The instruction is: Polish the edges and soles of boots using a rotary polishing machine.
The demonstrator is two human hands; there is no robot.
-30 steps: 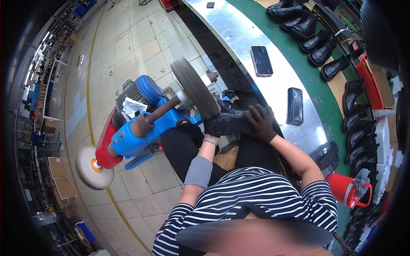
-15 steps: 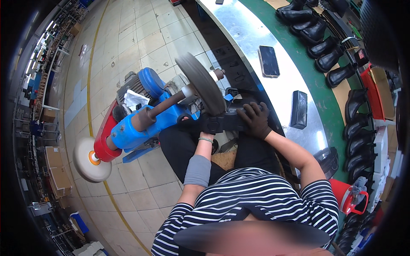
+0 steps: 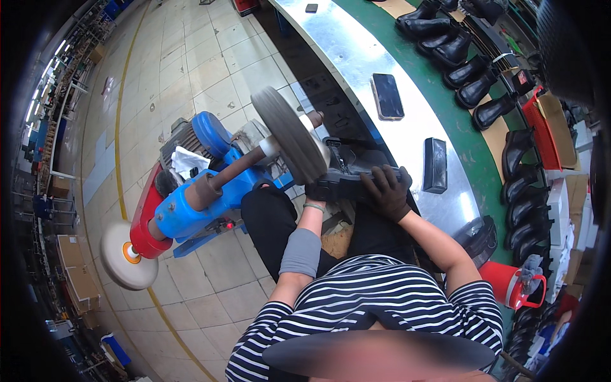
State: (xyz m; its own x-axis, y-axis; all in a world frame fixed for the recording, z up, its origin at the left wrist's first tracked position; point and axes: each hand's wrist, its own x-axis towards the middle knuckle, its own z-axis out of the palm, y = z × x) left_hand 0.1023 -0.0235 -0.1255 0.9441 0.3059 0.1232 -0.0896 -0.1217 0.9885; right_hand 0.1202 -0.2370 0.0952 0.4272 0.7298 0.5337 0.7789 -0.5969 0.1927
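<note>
- Right hand point(image 3: 387, 193): gloved, fingers curled over black boot point(image 3: 347, 187).
- Left hand point(image 3: 314, 193): at boot's other end; mostly hidden, cannot tell grip.
- Boot: at lower rim of brown wheel point(image 3: 287, 135); contact unclear.
- Rightward: phone point(image 3: 387, 97) on metal table point(image 3: 405, 136).

The dark-gloved right hand point(image 3: 388, 193) is near the left edge of the metal table point(image 3: 407, 137), its fingers slightly parted and curled over, the elbow bent outward. The left forearm point(image 3: 300, 253) points forward; the left hand point(image 3: 315, 193), mostly hidden, is perhaps gloved too.
</note>
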